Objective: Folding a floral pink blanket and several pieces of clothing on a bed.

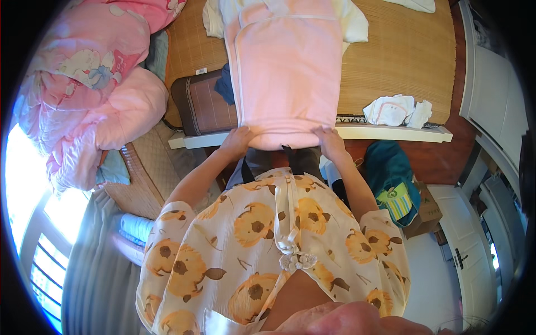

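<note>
A pink cloth piece with pale edging [289,75] lies spread lengthwise before me on a woven mat [398,63]. Its near end is folded or rolled over in a few layers and hangs past the bed's pale edge. My left hand [238,142] grips the left corner of that near end. At the right corner, my right hand [331,142] grips the same cloth, fingers curled over the fold. White cloth with sleeve-like parts [355,25] shows from under the pink piece at its far end. A dark strap [287,149] hangs just below the fold.
A brown pillow [205,104] with dark blue cloth [225,86] lies at left, beyond it a pink quilt [125,109]. Small white cloth items [389,109] rest near the right edge. On the floor at right stand a teal bag [387,163] and a cardboard box [427,209].
</note>
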